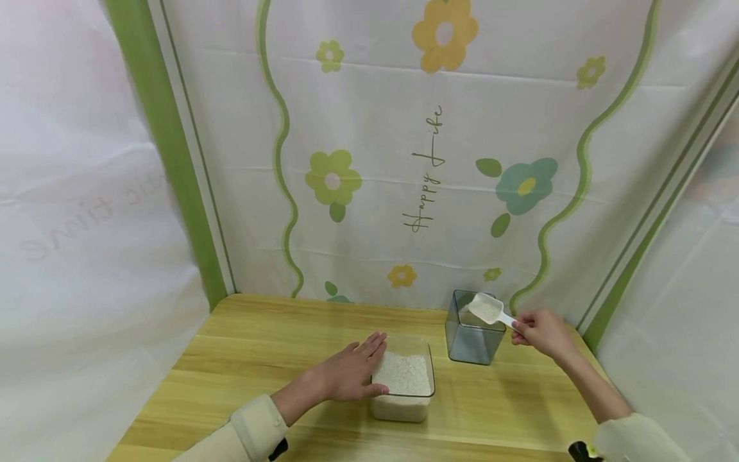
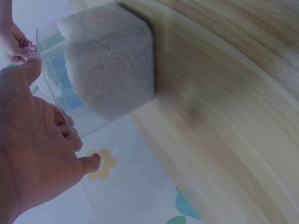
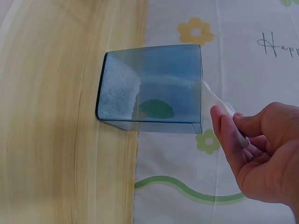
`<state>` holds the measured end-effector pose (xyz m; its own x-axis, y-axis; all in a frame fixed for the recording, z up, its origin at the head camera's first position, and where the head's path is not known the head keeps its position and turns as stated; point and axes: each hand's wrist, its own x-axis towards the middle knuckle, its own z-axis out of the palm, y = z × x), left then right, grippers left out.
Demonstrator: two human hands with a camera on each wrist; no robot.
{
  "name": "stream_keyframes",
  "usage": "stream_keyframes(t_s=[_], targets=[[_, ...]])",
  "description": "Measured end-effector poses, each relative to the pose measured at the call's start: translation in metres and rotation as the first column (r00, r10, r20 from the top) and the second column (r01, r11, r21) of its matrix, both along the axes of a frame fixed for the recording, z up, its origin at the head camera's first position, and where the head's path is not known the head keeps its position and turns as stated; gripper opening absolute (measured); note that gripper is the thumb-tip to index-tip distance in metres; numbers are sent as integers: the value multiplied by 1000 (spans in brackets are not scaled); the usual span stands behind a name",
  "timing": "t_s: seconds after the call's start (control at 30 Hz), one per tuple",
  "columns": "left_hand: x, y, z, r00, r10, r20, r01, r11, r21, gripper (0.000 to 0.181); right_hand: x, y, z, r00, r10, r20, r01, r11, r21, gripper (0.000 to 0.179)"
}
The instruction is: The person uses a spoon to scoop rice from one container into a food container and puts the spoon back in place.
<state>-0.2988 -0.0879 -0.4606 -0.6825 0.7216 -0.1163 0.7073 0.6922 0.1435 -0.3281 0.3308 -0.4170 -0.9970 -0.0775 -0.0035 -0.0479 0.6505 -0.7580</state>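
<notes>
My left hand (image 1: 349, 372) rests against the rim of a clear square container (image 1: 403, 410) filled with white rice (image 1: 404, 374). Its fingers lie extended along the left side, and the thumb touches the near rim. In the left wrist view the rice (image 2: 112, 65) fills most of that container. On the right, my right hand (image 1: 543, 332) pinches the handle of a white scoop (image 1: 487, 308) between thumb and fingers. The scoop carries rice and is over the mouth of a blue-tinted square container (image 1: 470, 345). Through its wall, the right wrist view shows rice (image 3: 119, 88) at the bottom.
Both containers stand apart on a wood-grain table (image 1: 260, 346). Behind it hangs a white curtain (image 1: 369, 128) with printed flowers and lettering. More white sheeting (image 1: 86, 224) closes off the left side, and another sheet (image 1: 681, 308) the right.
</notes>
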Motion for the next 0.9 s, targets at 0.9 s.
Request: stream_keyframes(t_s=[0.9], targets=[[1,0,0,1000,1,-5,-2,1000,-10,87,6,-10,-3,977,2,-215,70,943,327,22]])
